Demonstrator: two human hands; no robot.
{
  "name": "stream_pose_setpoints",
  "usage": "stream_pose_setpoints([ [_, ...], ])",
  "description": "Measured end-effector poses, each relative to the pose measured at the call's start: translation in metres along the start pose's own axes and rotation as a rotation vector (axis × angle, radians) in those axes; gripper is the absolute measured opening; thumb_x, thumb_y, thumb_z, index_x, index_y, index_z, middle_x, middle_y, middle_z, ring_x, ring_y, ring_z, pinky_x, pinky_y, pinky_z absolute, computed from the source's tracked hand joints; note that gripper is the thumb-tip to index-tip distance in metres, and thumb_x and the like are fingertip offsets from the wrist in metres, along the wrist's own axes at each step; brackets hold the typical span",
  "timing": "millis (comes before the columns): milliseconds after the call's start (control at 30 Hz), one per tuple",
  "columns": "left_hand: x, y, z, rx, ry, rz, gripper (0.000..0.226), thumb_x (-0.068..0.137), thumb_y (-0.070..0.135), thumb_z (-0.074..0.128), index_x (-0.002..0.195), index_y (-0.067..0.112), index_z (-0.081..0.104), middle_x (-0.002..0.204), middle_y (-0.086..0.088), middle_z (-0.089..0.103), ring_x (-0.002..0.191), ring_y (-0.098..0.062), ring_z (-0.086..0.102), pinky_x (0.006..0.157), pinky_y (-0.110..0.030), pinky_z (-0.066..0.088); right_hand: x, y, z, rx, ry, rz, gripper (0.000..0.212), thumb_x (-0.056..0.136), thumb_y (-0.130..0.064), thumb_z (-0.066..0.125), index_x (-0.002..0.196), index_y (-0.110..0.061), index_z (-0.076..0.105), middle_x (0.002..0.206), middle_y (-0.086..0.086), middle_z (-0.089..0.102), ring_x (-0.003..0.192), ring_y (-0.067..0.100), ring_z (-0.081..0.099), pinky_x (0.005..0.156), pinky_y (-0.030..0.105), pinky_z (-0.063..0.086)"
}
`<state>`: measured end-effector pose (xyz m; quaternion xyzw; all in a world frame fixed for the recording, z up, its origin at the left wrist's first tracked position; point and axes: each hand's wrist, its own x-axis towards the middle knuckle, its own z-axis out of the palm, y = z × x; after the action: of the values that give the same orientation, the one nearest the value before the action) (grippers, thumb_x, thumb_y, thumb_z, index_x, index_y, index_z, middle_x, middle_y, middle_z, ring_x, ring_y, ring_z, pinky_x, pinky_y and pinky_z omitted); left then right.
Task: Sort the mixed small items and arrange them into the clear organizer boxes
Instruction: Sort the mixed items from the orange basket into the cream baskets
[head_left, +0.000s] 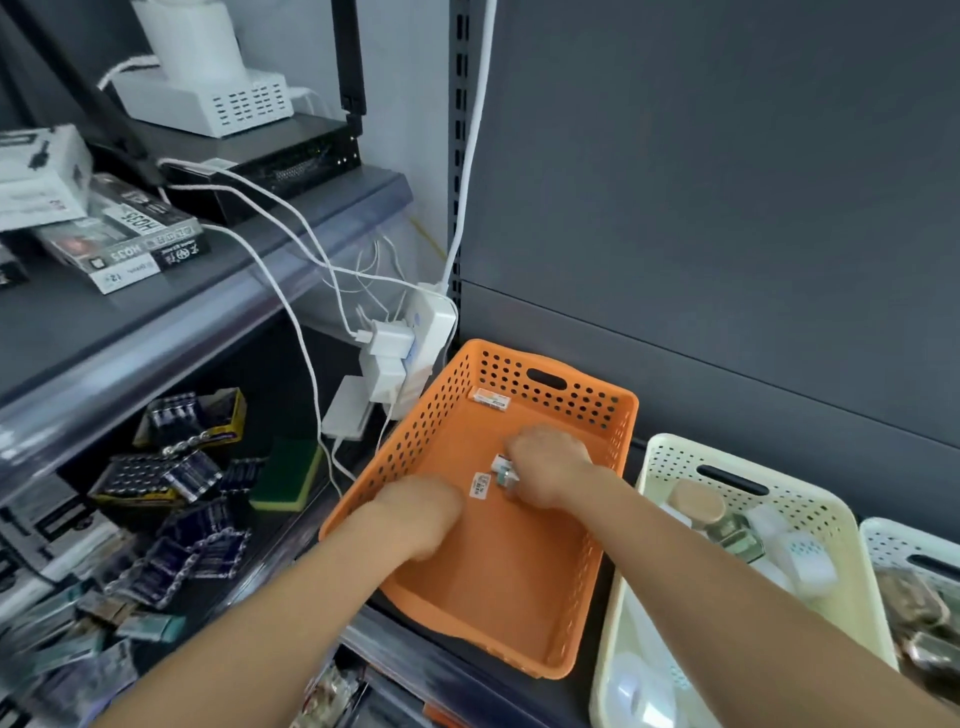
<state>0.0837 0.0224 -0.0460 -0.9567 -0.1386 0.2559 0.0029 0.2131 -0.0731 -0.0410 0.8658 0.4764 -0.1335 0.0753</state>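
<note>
The basket (493, 597) sits on the shelf with 2 hands inside, probably emptying it for sorting. The right hand (545, 462) pinches a pack (503, 467) mid-basket. The left hand (423, 512) is blurred, so I cannot tell its grip. A loose pack (480, 486) lies just left of the pinched one, and a far pack (488, 399) lies by the far wall.

Head-worn wide-angle view; faces forward and down, close above the orange basket (493, 597). Left forearm (291, 613) and right forearm (701, 566) enter from the lower edge.
</note>
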Motion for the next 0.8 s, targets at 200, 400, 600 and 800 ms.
stream_pose_setpoints([
  [200,0.03,-0.006,-0.023,-0.359,0.434,0.059,0.026,0.085,-0.005,0.052,0.102,0.013,0.06,0.1,-0.006,0.063,0.094,-0.023,0.058,0.077,-0.035,0.049,-0.004,0.008,-0.006,0.039,0.009,0.08,0.021,0.087,-0.016,0.06,0.107,-0.013,0.057,0.104,0.006,0.061,0.096,0.025,0.059,0.071,0.033,0.049],
  [400,0.075,0.002,-0.035,-0.398,0.558,0.073,0.057,0.085,-0.008,0.052,0.138,0.013,0.043,0.134,-0.009,0.051,0.12,-0.025,0.052,0.099,-0.036,0.045,-0.011,0.017,-0.003,0.008,0.007,0.097,0.017,0.089,-0.021,0.059,0.104,-0.014,0.061,0.103,0.006,0.062,0.094,0.025,0.06,0.07,0.034,0.049],
  [600,0.1,0.007,-0.024,-0.298,0.474,0.008,0.068,0.089,-0.007,0.045,0.15,0.011,0.02,0.157,-0.008,0.018,0.144,-0.025,0.016,0.117,-0.038,0.018,-0.008,0.023,-0.003,0.007,-0.006,0.102,0.019,0.089,-0.017,0.06,0.107,-0.013,0.062,0.104,0.006,0.063,0.095,0.025,0.06,0.074,0.035,0.052],
  [800,0.1,0.008,-0.029,-0.256,0.47,-0.039,0.042,0.093,0.001,0.046,0.134,0.003,0.042,0.14,-0.014,0.036,0.129,-0.028,0.035,0.107,-0.04,0.035,-0.005,0.025,-0.002,0.046,-0.015,0.118,0.02,0.09,-0.016,0.059,0.109,-0.013,0.062,0.104,0.005,0.063,0.095,0.024,0.06,0.077,0.035,0.053],
])
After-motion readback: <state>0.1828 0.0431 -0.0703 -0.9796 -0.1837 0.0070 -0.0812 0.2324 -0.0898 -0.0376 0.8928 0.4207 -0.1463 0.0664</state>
